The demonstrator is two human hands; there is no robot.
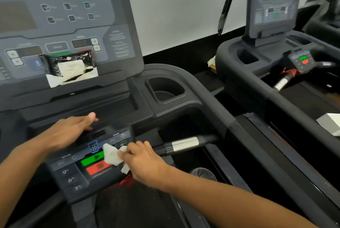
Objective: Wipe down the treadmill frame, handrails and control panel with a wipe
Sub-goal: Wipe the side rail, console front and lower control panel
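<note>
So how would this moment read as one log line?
step: wiping control panel | right hand: holds wipe | left hand: flat on console | wipe pack: on display ledge

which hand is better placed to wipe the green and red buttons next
Right. The right hand already pinches the wipe, which lies over the edge of the green button and red button. The left hand rests flat on the console, holding nothing.

Lower keypad [77, 172]: "SPEED" w/ + and − at top right, what looks like "INCLINE" w/ + and − at left, nos. 9, 6, 3 below. Upper console [117, 43] warning text too blurred to read.
</note>
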